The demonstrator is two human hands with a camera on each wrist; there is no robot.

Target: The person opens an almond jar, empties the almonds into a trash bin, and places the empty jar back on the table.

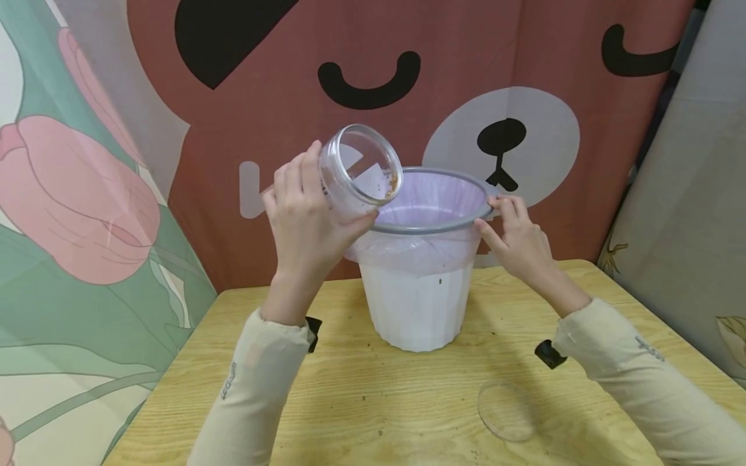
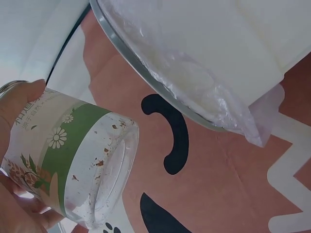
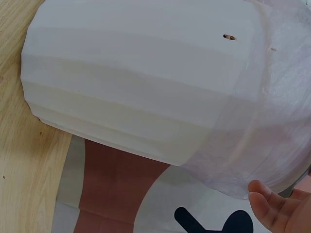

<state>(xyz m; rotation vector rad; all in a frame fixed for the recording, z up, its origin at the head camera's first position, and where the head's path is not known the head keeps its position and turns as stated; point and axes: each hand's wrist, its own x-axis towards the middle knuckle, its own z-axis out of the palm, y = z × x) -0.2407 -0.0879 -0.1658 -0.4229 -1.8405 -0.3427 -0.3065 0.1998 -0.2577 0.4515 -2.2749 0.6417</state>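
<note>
My left hand (image 1: 305, 213) grips a clear jar (image 1: 355, 171) by its side, tilted with its open mouth toward the bin's left rim. Brown crumbs cling inside the mouth, and in the left wrist view more bits stick near the base of the jar (image 2: 92, 155), which has a green and beige flower label. A white trash can (image 1: 416, 298) with a grey rim and a thin purple liner (image 1: 431, 194) stands upright on the table. At its right side my right hand (image 1: 519, 239) pinches the rim between thumb and fingers.
A round clear lid (image 1: 507, 411) lies on the wooden table (image 1: 338, 401) at front right. Small dark crumbs are scattered over the tabletop, and a dark speck sticks to the bin's front. Behind hangs a curtain (image 1: 280, 103) with a bear print.
</note>
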